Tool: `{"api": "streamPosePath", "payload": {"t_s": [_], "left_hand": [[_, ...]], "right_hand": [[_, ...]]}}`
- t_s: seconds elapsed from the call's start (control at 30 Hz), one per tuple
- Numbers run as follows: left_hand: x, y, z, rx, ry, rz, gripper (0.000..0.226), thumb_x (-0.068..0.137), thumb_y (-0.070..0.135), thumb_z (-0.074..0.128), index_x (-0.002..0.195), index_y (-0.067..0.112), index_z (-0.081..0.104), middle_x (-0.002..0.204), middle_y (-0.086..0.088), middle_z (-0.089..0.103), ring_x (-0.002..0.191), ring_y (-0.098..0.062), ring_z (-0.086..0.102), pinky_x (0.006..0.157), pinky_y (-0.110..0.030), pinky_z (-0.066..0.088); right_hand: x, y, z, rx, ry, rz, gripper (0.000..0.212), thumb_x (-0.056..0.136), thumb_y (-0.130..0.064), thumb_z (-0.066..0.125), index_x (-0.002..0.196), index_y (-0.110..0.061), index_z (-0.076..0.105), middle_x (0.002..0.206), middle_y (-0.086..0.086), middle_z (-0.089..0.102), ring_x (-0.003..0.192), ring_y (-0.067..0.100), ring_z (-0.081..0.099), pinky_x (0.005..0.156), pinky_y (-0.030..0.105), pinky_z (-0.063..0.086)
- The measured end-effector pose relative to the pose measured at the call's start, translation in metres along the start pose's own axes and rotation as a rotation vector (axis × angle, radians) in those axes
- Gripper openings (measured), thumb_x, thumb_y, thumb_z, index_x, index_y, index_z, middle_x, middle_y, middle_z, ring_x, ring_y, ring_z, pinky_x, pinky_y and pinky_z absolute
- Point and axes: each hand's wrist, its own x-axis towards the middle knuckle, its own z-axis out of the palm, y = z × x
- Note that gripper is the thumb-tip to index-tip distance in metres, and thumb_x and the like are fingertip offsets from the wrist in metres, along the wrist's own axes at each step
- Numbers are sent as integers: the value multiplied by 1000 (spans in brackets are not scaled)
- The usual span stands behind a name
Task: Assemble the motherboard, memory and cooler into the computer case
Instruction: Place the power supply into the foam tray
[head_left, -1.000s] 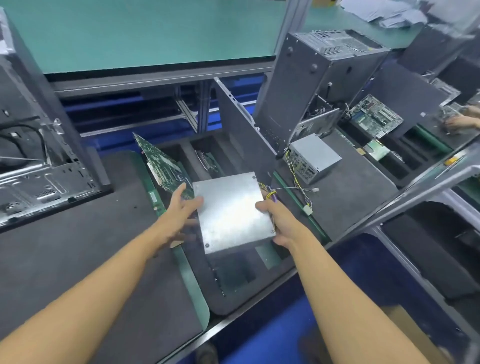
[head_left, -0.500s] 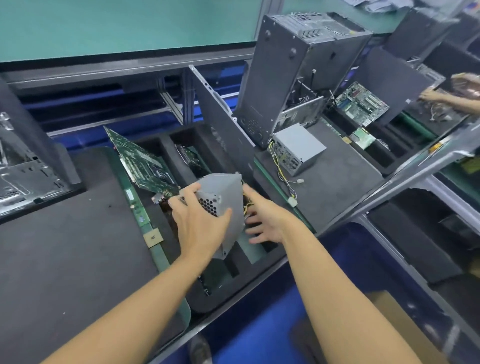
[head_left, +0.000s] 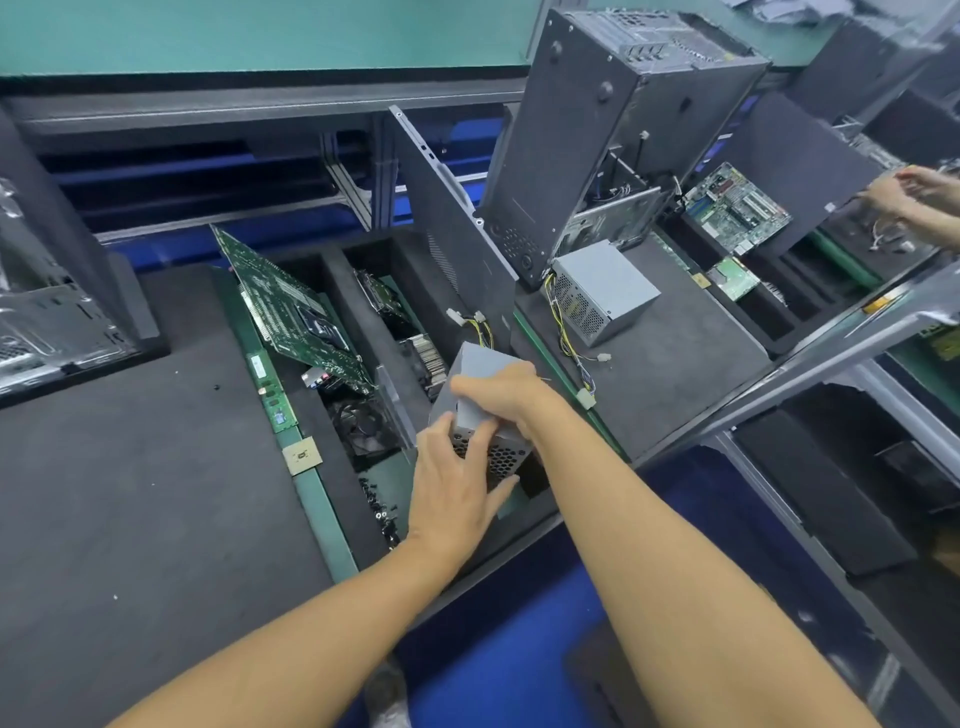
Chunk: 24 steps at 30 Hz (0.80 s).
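Now: both hands are on the metal box (head_left: 480, 366), which is tilted above the foam tray (head_left: 343, 301). The left hand (head_left: 457, 483) curls round its vented near face; the right hand (head_left: 501, 395) clamps the top edge. The motherboard (head_left: 291, 312) leans on edge at 10 o'clock from the grip, long axis 11 to 5, left hand nearer. The computer case (head_left: 47, 322) is at 9 o'clock, well apart. Box probably gets set down first.

This is a computer assembly line. A motherboard (head_left: 291, 312) leans in a foam tray (head_left: 344, 291) beside an upright computer case (head_left: 571, 145). Another worker's hands (head_left: 893, 195) work at the next station.
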Motion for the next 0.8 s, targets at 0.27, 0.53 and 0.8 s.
{"api": "streamPosePath", "payload": {"t_s": [0.27,0.53,0.8], "left_hand": [[-4,-55,-11,-219,-260,-96,35,95,19,50,127,26,37,117,7,49,89,-12,59,83,-39,51],[-8,-77,-4,-183,-356,-218,19,97,18,46,114,25,50,111,10,57,96,-10,57,83,-30,46],[-8,-91,-15,-200,-319,-282,15,95,16,44,100,29,49,98,13,56,85,-8,55,77,-33,48]], "right_hand": [[-2,41,-29,-441,59,-363,121,58,-46,66,153,-51,-9,146,4,30,97,31,58,76,43,47],[-6,65,-21,-533,54,-447,121,60,-46,66,151,-54,-14,126,-2,36,90,25,56,65,36,44],[4,79,5,-399,25,-365,118,60,-44,65,150,-56,-10,126,-3,35,78,19,59,57,32,38]]}}
